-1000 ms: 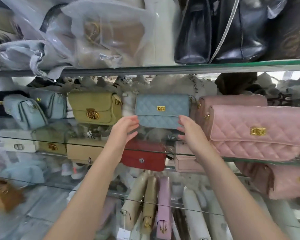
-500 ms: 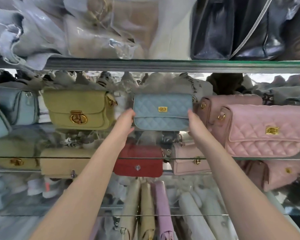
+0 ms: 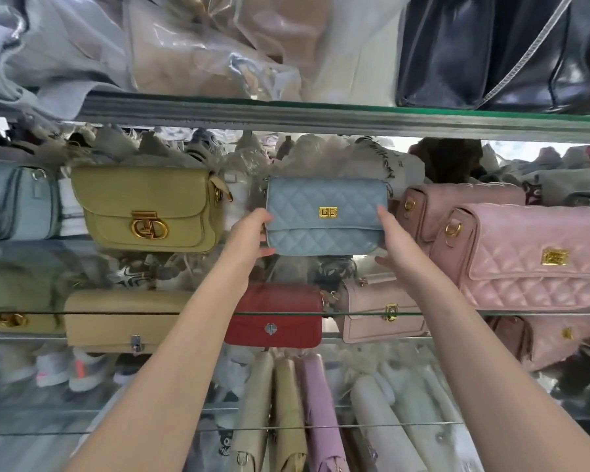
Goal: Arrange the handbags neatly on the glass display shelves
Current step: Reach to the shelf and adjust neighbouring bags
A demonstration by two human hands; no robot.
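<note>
Two bags at left: a pale blue bag point(image 3: 14, 199) and a yellow-green bag point(image 3: 143, 206) are being left untouched, side by side on the glass shelf point(image 3: 116, 313).
Left hand: the left hand point(image 3: 249, 233) is being held at the left end of the blue quilted bag point(image 3: 324, 216), its fingers point(image 3: 261, 216) being curled round that end; a second ago it was being kept lower, by the bottom corner.
Blue quilted bag: it is being kept upright, clasp forward, in the gap between the yellow-green bag and the pink ones; whether it is being rested on the glass or lifted just clear cannot be told.
Right hand: the right hand point(image 3: 392, 240) is being closed on the right end, fingers up the side, thumb under the corner; it too has been moved up from below.
Bags at right: a dusty pink bag point(image 3: 457, 202) is being kept just beside, with a pink quilted bag point(image 3: 532, 260) in front.
Meaning for the task: a loose touch is being replaced by a two-sided grasp, so the bag is probably being squared up in its slot, and placing is judged nearly done.
</note>
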